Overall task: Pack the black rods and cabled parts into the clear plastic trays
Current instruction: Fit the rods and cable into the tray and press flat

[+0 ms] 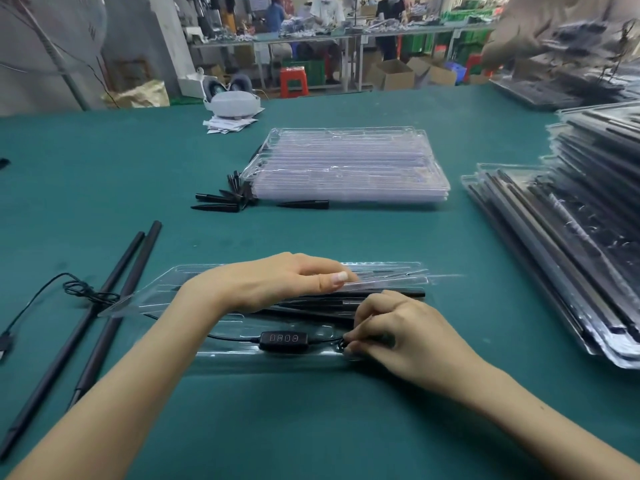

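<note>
1. Tray (398,268) of clear plastic lies on the green tabletop (311,230), long side across the view; both hands are on it.
2. L hand (277,282) rests over the tray's middle, palm down, fingers relaxed and fairly straight, thumb along the front edge of the hand. It covers part of the black rods (398,293) lying in the tray's lengthwise slots; grips nothing that can be seen.
3. R hand (391,327) at the tray's right end, fingers curled, tips pinching the thin black cable (228,337) where it bunches in the near-right pocket.
4. Inline controller (284,339), black w/ four small digits, sits in the tray's near channel, just left of the R hand's fingertips and below the L wrist; cable runs out both its ends.
5. Left of the tray: two loose long rods (104,317) lie diagonally on the tabletop, the tray's left corner overlapping them. A coiled cable w/ plug (79,289) lies across them.
6. Beyond the tray: stack of empty clear trays (346,164), w/ black tapered caps (221,199) scattered at its near-left corner.
7. Right of the tray: stacks of packed trays (571,237).
8. Far right beyond the tray: another person's hand (512,39), blurred.
</note>
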### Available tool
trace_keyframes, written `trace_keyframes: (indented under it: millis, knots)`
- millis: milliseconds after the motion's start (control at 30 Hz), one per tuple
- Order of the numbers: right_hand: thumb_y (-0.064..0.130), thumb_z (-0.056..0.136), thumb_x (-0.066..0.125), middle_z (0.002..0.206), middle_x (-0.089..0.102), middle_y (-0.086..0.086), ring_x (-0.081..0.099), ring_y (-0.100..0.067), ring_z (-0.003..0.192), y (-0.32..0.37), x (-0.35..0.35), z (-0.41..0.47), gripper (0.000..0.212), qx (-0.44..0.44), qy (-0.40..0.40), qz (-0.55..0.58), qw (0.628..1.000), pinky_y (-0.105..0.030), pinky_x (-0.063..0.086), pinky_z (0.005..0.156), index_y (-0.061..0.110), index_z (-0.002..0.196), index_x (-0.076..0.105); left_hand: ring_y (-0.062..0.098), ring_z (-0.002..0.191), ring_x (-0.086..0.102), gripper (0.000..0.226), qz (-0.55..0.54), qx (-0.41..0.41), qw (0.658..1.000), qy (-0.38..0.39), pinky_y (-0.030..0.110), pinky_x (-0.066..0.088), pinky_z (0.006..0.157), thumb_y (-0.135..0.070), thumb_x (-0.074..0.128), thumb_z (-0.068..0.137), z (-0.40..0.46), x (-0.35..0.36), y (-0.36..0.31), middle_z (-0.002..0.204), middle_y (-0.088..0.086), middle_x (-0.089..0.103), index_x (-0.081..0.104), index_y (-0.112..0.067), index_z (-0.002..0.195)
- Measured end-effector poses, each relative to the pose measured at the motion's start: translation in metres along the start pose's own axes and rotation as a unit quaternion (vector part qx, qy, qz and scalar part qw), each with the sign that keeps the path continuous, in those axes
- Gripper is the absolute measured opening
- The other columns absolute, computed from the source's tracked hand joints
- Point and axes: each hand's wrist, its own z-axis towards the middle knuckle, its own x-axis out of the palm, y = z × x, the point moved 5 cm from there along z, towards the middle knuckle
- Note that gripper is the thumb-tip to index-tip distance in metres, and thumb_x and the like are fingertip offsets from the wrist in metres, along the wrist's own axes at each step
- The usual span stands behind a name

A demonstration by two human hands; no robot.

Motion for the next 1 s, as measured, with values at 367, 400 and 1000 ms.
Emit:
trace_keyframes:
  millis: [367, 400, 1000]
  knots:
    - [0.031, 0.092, 0.060, 0.096, 0.051, 0.011, 0.054, -0.016, 0.101, 0.006, 0.009, -0.002, 0.018, 0.084, 0.027, -0.028, 0.996, -0.028, 0.044, 0.085, 0.020, 0.096, 0.073, -0.019, 0.117, 0.042, 0.041, 0.021, 0.028, 0.999, 0.001, 0.015, 0.033, 0.098, -0.070, 0.037, 0.082, -0.001, 0.012, 0.002, 0.125, -0.040, 0.049, 0.049, -0.061, 0.120]
    - [0.035, 0.096, 0.052, 0.101, 0.053, 0.006, 0.052, -0.019, 0.105, 0.010, 0.010, -0.006, 0.025, 0.069, 0.046, -0.051, 0.995, -0.029, 0.042, 0.087, 0.018, 0.098, 0.071, -0.020, 0.116, 0.041, 0.042, 0.022, 0.030, 0.999, -0.001, 0.012, 0.032, 0.096, -0.071, 0.037, 0.081, -0.002, 0.013, 0.003, 0.124, -0.041, 0.048, 0.048, -0.061, 0.120]
    - [0.057, 0.096, 0.006, 0.124, 0.065, -0.006, 0.062, -0.023, 0.114, 0.031, 0.041, -0.061, 0.076, 0.113, -0.034, -0.262, 0.958, -0.058, 0.028, 0.096, 0.019, 0.120, 0.067, -0.020, 0.135, -0.009, 0.056, 0.135, 0.029, 0.989, -0.060, 0.041, -0.010, 0.119, -0.073, 0.028, 0.079, -0.004, 0.047, 0.020, 0.154, -0.030, 0.007, 0.027, -0.063, 0.134]
